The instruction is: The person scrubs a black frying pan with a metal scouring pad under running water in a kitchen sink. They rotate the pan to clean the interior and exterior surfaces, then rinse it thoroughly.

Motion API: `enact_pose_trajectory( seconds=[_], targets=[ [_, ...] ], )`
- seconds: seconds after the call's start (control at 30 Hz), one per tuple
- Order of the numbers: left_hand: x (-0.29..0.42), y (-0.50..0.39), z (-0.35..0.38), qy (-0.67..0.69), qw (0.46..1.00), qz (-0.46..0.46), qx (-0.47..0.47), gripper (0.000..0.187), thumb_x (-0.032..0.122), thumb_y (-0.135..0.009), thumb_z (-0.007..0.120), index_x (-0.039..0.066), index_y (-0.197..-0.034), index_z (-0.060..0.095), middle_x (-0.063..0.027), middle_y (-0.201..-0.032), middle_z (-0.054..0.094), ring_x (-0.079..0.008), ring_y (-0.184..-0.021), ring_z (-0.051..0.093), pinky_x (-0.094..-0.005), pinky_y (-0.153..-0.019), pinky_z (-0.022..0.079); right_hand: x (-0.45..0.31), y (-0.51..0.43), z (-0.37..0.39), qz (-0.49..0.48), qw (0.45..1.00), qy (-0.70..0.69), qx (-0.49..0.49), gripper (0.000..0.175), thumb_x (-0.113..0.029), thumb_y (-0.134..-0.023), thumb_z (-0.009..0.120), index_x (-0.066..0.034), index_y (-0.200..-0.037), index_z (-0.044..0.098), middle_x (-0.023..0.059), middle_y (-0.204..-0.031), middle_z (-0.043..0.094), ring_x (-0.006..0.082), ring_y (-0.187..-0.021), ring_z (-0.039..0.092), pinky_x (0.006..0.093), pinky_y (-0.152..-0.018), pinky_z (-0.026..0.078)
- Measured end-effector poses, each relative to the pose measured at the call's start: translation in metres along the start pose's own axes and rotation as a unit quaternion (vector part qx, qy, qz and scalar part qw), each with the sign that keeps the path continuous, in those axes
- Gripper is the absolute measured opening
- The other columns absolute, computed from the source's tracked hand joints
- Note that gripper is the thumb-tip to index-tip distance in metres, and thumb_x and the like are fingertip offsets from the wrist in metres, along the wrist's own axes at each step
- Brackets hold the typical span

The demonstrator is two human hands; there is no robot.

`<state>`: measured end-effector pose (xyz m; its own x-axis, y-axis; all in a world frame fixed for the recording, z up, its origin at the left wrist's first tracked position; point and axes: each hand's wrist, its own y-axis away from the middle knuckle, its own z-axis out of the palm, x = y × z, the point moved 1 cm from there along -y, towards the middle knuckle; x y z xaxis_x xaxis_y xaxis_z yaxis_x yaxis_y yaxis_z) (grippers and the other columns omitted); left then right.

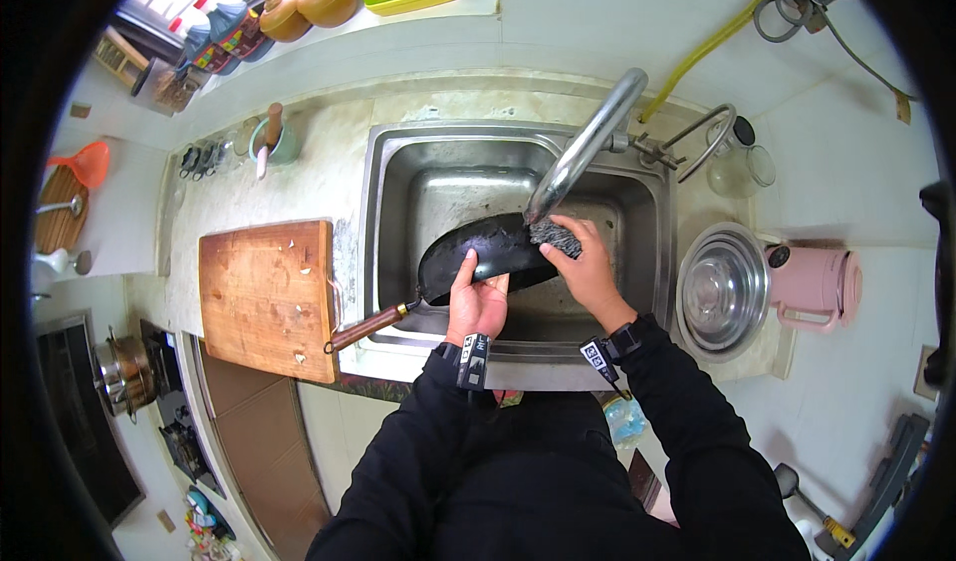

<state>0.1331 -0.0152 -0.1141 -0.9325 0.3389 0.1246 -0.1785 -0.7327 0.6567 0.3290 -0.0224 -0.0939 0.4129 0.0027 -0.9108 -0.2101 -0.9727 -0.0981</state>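
A black wok (pixel 478 251) is tilted over the stainless steel sink (pixel 381 210), its wooden handle (pixel 370 328) reaching past the sink's left rim towards a cutting board. My left hand (pixel 479 303) grips the wok at its near side, thumb on the dark surface and fingers partly hidden behind it. Between the thumb and fingers of my right hand (pixel 590 266) is a grey scouring pad (pixel 555 238), pressed to the wok's right end. Just above the pad, the mouth of the curved chrome faucet (pixel 582 150) hangs close to the wok. Whether water runs cannot be told.
Left of the sink lies a wooden cutting board (pixel 265 300) with small scraps. Behind it stands a green cup (pixel 284 146) holding utensils. Stacked bowls (pixel 723 292), a pink kettle (pixel 814 288) and a glass jar (pixel 732 169) stand on the right. A pot (pixel 125 374) is far left.
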Motion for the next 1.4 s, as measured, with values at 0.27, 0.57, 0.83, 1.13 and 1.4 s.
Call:
enact_pose_trajectory(
  seconds=[0.27, 0.57, 0.83, 1.13, 1.4],
  targets=[
    [-0.008, 0.013, -0.009, 0.011, 0.999, 0.021, 0.029, 0.023, 0.019, -0.103, 0.069, 0.004, -0.121, 0.067, -0.0088, -0.12, 0.074, -0.022, -0.113, 0.07, -0.0385, -0.105, 0.056, -0.007, 0.003, -0.014, -0.117, 0.983, 0.103, -0.101, 0.027, -0.017, -0.087, 0.08, -0.0056, -0.11, 0.074, 0.0117, -0.112, 0.069, 0.0359, -0.108, 0.062, 0.046, -0.096, 0.049],
    [-0.022, 0.005, -0.014, -0.075, 0.997, 0.029, -0.006, 0.021, 0.02, -0.104, 0.068, 0.006, -0.12, 0.067, -0.0073, -0.119, 0.073, -0.0191, -0.109, 0.071, -0.0339, -0.098, 0.058, -0.037, -0.013, 0.001, -0.176, 0.959, 0.134, -0.177, 0.022, -0.014, -0.087, 0.078, -0.0081, -0.108, 0.076, 0.0095, -0.109, 0.07, 0.0343, -0.106, 0.063, 0.0434, -0.093, 0.052],
    [-0.016, -0.001, -0.002, -0.049, 0.998, 0.042, 0.005, 0.019, 0.017, -0.106, 0.065, 0.004, -0.12, 0.066, -0.0085, -0.119, 0.073, -0.0203, -0.108, 0.071, -0.0348, -0.099, 0.058, -0.032, -0.023, -0.004, -0.119, 0.953, 0.186, -0.209, 0.019, -0.012, -0.084, 0.078, -0.0096, -0.103, 0.076, 0.0087, -0.103, 0.069, 0.0337, -0.101, 0.064, 0.0446, -0.088, 0.054],
    [-0.013, -0.004, -0.001, -0.061, 0.998, 0.025, 0.011, 0.019, 0.02, -0.106, 0.066, 0.007, -0.12, 0.068, -0.0072, -0.118, 0.074, -0.0196, -0.109, 0.07, -0.0365, -0.1, 0.057, -0.044, -0.031, 0.007, -0.153, 0.956, 0.154, -0.198, 0.021, -0.009, -0.082, 0.082, -0.0067, -0.103, 0.077, 0.011, -0.105, 0.072, 0.034, -0.1, 0.066, 0.0451, -0.088, 0.053],
    [-0.009, -0.005, 0.004, -0.048, 0.999, 0.018, 0.011, 0.018, 0.019, -0.106, 0.065, 0.006, -0.119, 0.067, -0.0081, -0.116, 0.073, -0.0198, -0.106, 0.071, -0.0354, -0.096, 0.058, -0.038, -0.035, -0.005, -0.191, 0.946, 0.137, -0.225, 0.021, -0.012, -0.085, 0.08, -0.007, -0.104, 0.076, 0.0117, -0.11, 0.074, 0.0351, -0.105, 0.067, 0.046, -0.091, 0.053]
  ],
)
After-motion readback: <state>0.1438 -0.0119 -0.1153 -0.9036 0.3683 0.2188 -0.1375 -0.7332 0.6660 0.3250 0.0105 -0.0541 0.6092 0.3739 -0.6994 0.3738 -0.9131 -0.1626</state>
